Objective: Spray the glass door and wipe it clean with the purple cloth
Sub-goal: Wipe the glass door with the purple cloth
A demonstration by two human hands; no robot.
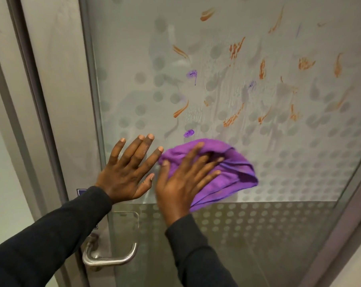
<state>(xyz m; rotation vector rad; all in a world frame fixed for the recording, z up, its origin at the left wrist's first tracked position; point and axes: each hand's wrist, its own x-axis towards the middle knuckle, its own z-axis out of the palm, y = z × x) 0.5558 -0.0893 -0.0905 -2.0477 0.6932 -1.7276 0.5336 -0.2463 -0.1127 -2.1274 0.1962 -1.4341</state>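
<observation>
The glass door point(299, 141) fills the view, frosted with a grey dot pattern and streaked with orange smears point(234, 49) and small purple marks point(189, 133); wet runs show near its middle. My right hand point(181, 181) presses the bunched purple cloth point(231, 172) flat against the glass just below the purple mark. My left hand point(127, 170) lies flat on the glass beside it, fingers spread, holding nothing. No spray bottle is in view.
A metal lever handle point(111, 257) sticks out at the door's left edge below my hands. The grey door frame point(40, 90) runs down the left side. A clearer dotted band point(258, 224) spans the door's lower part.
</observation>
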